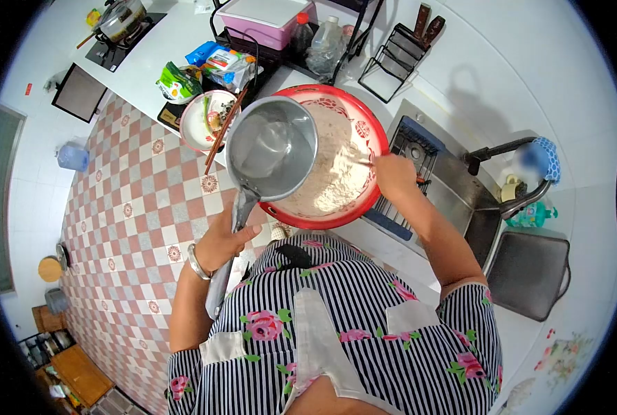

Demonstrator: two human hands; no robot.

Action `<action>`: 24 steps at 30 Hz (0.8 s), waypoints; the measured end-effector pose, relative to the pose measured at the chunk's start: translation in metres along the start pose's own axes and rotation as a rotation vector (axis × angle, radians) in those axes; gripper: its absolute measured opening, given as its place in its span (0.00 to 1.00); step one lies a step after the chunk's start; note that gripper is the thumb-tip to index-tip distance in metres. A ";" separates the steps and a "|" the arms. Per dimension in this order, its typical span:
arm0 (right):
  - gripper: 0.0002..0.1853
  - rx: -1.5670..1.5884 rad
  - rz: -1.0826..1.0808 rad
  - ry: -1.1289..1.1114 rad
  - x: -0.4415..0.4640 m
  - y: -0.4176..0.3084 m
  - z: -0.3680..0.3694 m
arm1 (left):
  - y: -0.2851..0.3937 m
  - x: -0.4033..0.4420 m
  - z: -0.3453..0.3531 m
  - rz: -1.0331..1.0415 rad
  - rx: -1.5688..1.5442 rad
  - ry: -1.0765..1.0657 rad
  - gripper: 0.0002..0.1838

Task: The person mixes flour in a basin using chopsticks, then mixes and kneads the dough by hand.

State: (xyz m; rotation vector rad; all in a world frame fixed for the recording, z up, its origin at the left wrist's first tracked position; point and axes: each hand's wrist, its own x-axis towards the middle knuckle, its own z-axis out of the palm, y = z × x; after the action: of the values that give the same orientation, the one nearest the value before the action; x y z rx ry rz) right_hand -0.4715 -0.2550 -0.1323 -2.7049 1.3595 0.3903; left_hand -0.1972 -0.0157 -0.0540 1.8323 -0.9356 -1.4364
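Observation:
A large red-rimmed basin (384, 142) holds white flour. My left hand (223, 242), with a bracelet on the wrist, is wrapped round the handle of a metal ladle (272, 146). The ladle's wide bowl, with what looks like water inside, is over the basin's left side. At the basin's right rim, my right hand (395, 177) is closed on a thin utensil whose tip reaches into the flour; its exact kind is hard to make out.
Left of the basin, a plate (192, 126) of food bears chopsticks (227, 130), near plastic packages (229, 68). On the right are a sink (454, 185) with a rack, a faucet (492, 153) and a dark tray (528, 272). A black rack (391, 63) stands behind.

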 end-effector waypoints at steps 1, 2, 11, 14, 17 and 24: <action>0.11 -0.006 -0.037 -0.042 -0.005 -0.005 -0.002 | 0.000 0.000 -0.001 -0.003 -0.003 -0.008 0.30; 0.11 -0.013 -0.077 -0.084 -0.012 -0.014 -0.002 | 0.000 -0.001 0.000 -0.006 -0.007 -0.014 0.30; 0.11 0.018 -0.029 0.059 0.029 -0.030 0.022 | -0.006 -0.002 -0.003 -0.020 0.049 -0.002 0.38; 0.11 -0.010 -0.064 -0.090 0.008 -0.009 0.001 | -0.002 -0.003 -0.004 -0.039 0.073 0.031 0.39; 0.10 -0.025 -0.235 -0.210 -0.026 -0.019 -0.002 | -0.006 -0.002 -0.008 -0.052 0.032 0.046 0.39; 0.10 0.203 -0.103 -0.045 0.018 -0.046 0.018 | -0.003 -0.003 -0.007 0.016 -0.134 0.076 0.39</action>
State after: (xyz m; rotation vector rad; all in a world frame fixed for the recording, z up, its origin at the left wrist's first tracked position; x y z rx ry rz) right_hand -0.4279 -0.2383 -0.1563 -2.5697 1.1732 0.2852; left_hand -0.1905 -0.0113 -0.0534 1.7635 -0.7954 -1.3756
